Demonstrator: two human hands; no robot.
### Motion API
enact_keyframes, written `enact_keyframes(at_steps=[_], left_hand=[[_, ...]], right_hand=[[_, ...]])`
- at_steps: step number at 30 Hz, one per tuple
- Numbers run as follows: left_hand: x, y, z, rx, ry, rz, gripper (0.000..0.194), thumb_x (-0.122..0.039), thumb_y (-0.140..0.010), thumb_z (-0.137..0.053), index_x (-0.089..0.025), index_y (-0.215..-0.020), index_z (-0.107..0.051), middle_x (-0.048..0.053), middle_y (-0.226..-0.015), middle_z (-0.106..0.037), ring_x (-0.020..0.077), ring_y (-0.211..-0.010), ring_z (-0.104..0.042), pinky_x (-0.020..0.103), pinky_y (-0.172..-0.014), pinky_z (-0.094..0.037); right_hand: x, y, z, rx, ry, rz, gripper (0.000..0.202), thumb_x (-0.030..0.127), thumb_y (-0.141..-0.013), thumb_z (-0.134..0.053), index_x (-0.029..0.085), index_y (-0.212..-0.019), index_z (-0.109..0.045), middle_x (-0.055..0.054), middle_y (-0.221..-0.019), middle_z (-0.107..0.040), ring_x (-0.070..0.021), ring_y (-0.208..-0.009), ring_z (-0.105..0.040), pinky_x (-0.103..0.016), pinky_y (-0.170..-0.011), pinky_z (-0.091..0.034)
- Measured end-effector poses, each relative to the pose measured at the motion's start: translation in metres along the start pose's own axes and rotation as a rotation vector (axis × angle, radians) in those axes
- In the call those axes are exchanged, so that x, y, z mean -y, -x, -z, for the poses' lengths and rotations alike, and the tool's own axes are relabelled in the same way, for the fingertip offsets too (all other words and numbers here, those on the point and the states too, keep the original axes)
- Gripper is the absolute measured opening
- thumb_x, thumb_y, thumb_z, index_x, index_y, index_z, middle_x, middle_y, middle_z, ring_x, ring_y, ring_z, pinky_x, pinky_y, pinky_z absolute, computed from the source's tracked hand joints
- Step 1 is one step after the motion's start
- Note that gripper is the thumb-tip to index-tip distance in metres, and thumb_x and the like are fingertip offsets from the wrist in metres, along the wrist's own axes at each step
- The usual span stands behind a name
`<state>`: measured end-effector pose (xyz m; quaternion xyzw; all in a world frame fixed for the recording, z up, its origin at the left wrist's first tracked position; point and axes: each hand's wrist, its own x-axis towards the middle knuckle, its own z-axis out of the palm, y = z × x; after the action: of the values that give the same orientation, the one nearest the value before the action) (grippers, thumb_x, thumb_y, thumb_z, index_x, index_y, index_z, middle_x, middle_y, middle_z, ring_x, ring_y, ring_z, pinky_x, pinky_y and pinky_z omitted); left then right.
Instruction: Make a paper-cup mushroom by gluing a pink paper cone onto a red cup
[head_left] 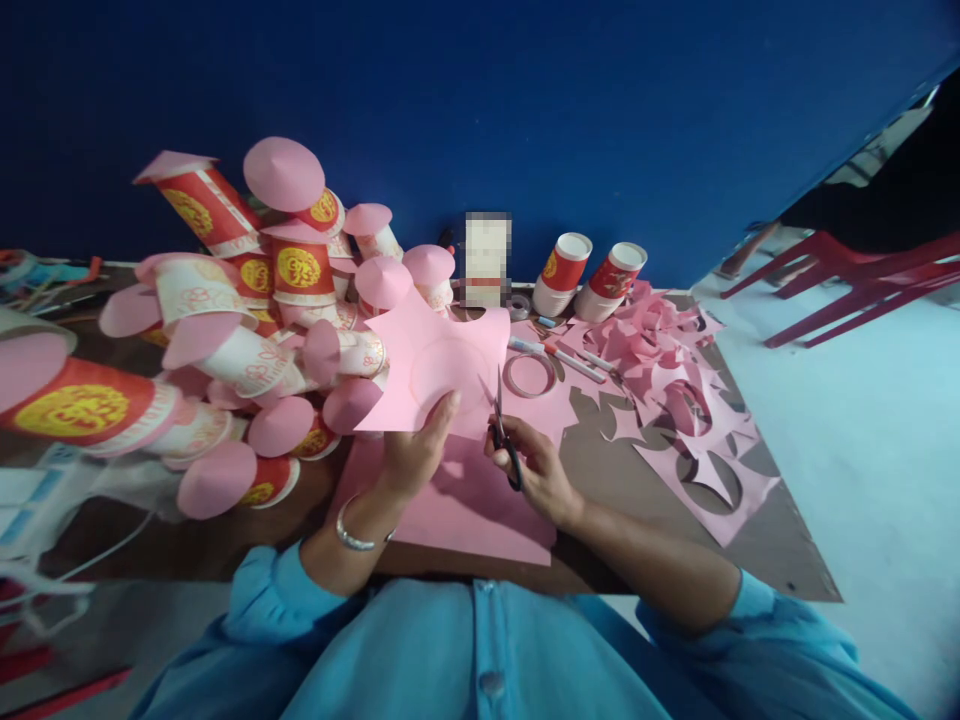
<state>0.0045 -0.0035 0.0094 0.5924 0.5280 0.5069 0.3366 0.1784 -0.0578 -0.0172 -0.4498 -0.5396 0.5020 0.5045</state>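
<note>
My left hand (420,450) grips a pink paper sheet (442,350) by its near edge, thumb on top and the other fingers hidden beneath. A faint circle is drawn on this sheet, and curved bites are cut from its outline. In my right hand (536,470) is a pair of scissors (504,440) with black handles, the blades apart and pointing away from me at the sheet's right edge. Whether the blades touch the paper I cannot tell. Below both hands another pink sheet (480,520) lies flat on the brown table (607,540).
Paper cups (300,270) with pink paper cones crowd the left side. Two cup stacks (564,270) stand by the blue wall (480,100). A tape roll (530,373), markers (574,362) and pink offcuts (675,370) lie to the right. A red plastic chair (847,260) stands beyond.
</note>
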Motion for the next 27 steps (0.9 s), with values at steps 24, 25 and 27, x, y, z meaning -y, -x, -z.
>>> enact_keyframes(at_steps=[24,25,27], left_hand=[[-0.005,-0.003,-0.002,-0.089,-0.003,-0.069,0.044,-0.055,-0.083,-0.078,-0.017,-0.105,-0.073,0.011,-0.104,-0.081,0.0298,-0.105,-0.077,0.05,-0.106,-0.061],[-0.005,-0.003,-0.002,-0.091,0.0,-0.07,0.045,-0.056,-0.083,-0.077,-0.017,-0.104,-0.073,0.012,-0.106,-0.08,0.03,-0.107,-0.076,0.05,-0.107,-0.06],[-0.006,-0.003,-0.002,-0.08,0.0,-0.07,0.047,-0.06,-0.084,-0.075,-0.018,-0.106,-0.073,0.012,-0.109,-0.08,0.0303,-0.111,-0.075,0.051,-0.11,-0.059]], right_hand=[[-0.002,0.001,0.0,-0.045,-0.023,-0.063,0.045,0.057,-0.088,-0.075,0.022,-0.116,-0.071,0.0,-0.075,-0.062,-0.012,-0.061,-0.053,-0.025,-0.056,-0.046],[-0.002,0.001,0.0,-0.047,-0.026,-0.067,0.045,0.057,-0.088,-0.075,0.022,-0.116,-0.071,0.0,-0.075,-0.062,-0.0118,-0.06,-0.052,-0.024,-0.055,-0.046],[-0.002,0.001,0.0,-0.053,-0.03,-0.075,0.045,0.056,-0.088,-0.075,0.022,-0.116,-0.072,0.001,-0.073,-0.06,-0.0115,-0.059,-0.051,-0.024,-0.053,-0.045]])
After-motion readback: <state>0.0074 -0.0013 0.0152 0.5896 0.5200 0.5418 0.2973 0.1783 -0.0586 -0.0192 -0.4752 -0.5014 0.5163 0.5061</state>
